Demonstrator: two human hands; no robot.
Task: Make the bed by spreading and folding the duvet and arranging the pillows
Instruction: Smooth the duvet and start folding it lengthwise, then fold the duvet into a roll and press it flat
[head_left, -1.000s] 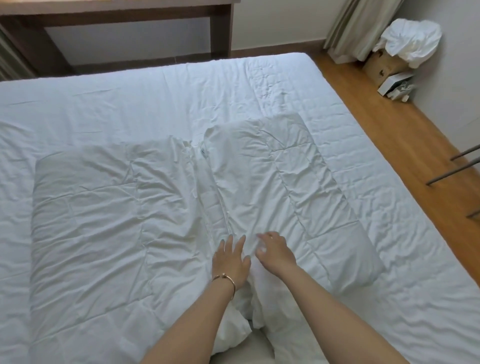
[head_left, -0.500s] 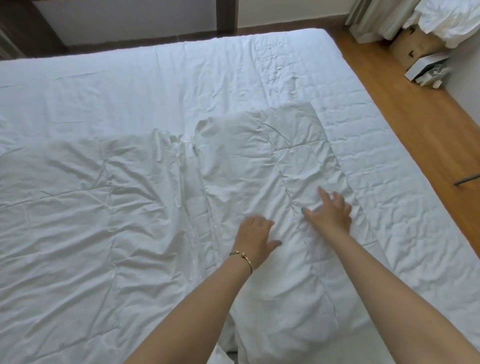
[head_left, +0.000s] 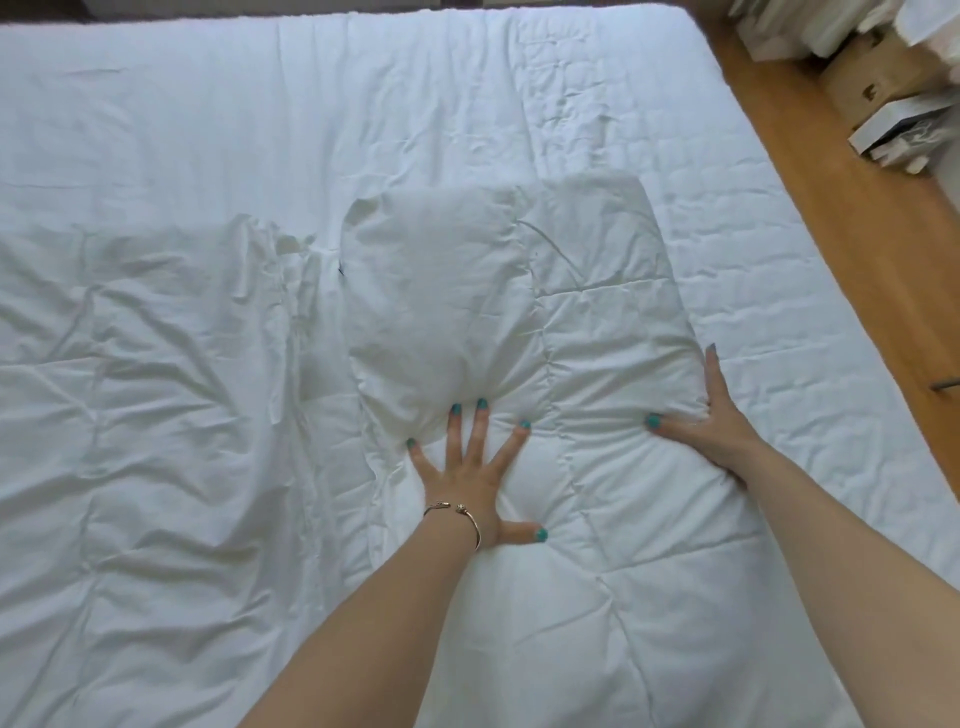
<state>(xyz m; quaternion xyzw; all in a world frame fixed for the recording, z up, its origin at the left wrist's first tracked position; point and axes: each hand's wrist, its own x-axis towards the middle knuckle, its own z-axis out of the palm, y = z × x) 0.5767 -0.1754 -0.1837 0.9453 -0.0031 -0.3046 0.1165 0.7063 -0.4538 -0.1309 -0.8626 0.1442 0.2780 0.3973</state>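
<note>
Two white pillows lie side by side on the white bed. The right pillow is puffy and creased; my left hand, fingers spread flat, presses down on its middle. My right hand lies against the pillow's right edge, thumb on top and fingers straight along the side. The left pillow lies flat and wrinkled, untouched. The duvet cannot be told apart from the white sheet.
A wooden floor runs along the bed's right side. A cardboard box and a white box sit on it at the far right, near white cloth at the frame's corner.
Both hands moved forward and apart on the right pillow; the left now presses its middle with spread fingers, the right slid out to its right edge. The view moved closer.
</note>
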